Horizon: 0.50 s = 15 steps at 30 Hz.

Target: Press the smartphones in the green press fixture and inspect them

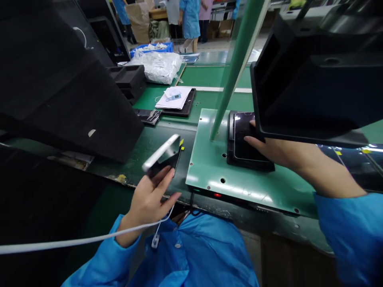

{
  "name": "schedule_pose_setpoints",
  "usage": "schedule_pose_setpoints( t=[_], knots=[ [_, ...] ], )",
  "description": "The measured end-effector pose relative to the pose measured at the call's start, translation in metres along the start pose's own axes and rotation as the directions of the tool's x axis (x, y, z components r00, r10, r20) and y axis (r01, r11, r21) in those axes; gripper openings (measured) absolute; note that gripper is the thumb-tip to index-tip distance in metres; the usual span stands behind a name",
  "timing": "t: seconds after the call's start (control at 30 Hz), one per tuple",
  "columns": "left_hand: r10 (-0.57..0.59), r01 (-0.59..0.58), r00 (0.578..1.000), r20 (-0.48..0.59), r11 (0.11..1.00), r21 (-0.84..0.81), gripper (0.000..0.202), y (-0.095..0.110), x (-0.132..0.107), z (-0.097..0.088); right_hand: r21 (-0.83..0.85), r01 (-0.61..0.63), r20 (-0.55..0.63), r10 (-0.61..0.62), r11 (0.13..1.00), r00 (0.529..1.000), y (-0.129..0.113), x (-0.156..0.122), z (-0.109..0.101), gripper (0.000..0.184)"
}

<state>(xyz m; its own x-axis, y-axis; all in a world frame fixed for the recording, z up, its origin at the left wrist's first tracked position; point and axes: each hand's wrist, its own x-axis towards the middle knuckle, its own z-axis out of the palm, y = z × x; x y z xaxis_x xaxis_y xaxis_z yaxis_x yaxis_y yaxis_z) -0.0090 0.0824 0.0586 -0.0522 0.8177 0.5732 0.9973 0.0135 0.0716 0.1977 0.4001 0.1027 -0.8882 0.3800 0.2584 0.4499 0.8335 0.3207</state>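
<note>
My left hand is closed at the lower end of a tilted, glossy dark panel with a whitish edge, blurred by motion. Its thumb stands apart, and part of the grip is hidden. Beneath lies another dark flat piece with yellow tabs. My right hand reaches under a black overhanging block; its visible thumb and finger lie spread on a tablet-like dark screen. That screen sits in a black holder on a green plate. The block hides some fingers.
A green post rises from the plate. Large black boards stand at left. Papers lie on a black tray, with a bubble-wrap bundle behind. A white cable crosses below my left hand. People stand at the back.
</note>
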Motion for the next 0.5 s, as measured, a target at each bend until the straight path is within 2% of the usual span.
schedule_pose_setpoints(
  t=[0.07, 0.13, 0.23, 0.27, 0.37, 0.5],
  knots=[
    [0.066, -0.070, 0.996, 0.058, 0.995, 0.073, 0.071, 0.002, 0.011, 0.016, -0.084, -0.052, 0.108, 0.061, 0.995, 0.992, -0.009, -0.001, -0.004, 0.048],
    [0.101, -0.110, 0.988, 0.113, 0.991, 0.076, 0.073, 0.005, 0.020, 0.028, -0.066, -0.083, 0.166, 0.093, 0.994, 0.982, -0.013, -0.013, -0.009, 0.046],
    [0.123, -0.133, 0.981, 0.148, 0.989, 0.058, 0.068, 0.008, 0.026, 0.041, 0.120, -0.004, 0.104, -0.009, 0.993, 0.995, -0.009, -0.058, -0.013, 0.054],
    [0.126, -0.135, 0.982, 0.140, 0.989, 0.053, 0.068, 0.008, 0.027, 0.044, 0.179, 0.050, 0.028, -0.056, 0.983, 0.998, -0.006, -0.078, -0.012, 0.060],
    [0.120, -0.126, 0.985, 0.121, 0.991, 0.049, 0.076, 0.007, 0.024, 0.051, 0.303, 0.153, -0.012, -0.157, 0.941, 0.988, -0.001, -0.136, -0.004, 0.069],
    [0.091, -0.100, 0.989, 0.117, 0.992, 0.073, 0.088, 0.007, 0.020, 0.057, 0.268, 0.127, -0.014, -0.128, 0.955, 0.992, -0.011, -0.177, 0.007, 0.061]
  ],
)
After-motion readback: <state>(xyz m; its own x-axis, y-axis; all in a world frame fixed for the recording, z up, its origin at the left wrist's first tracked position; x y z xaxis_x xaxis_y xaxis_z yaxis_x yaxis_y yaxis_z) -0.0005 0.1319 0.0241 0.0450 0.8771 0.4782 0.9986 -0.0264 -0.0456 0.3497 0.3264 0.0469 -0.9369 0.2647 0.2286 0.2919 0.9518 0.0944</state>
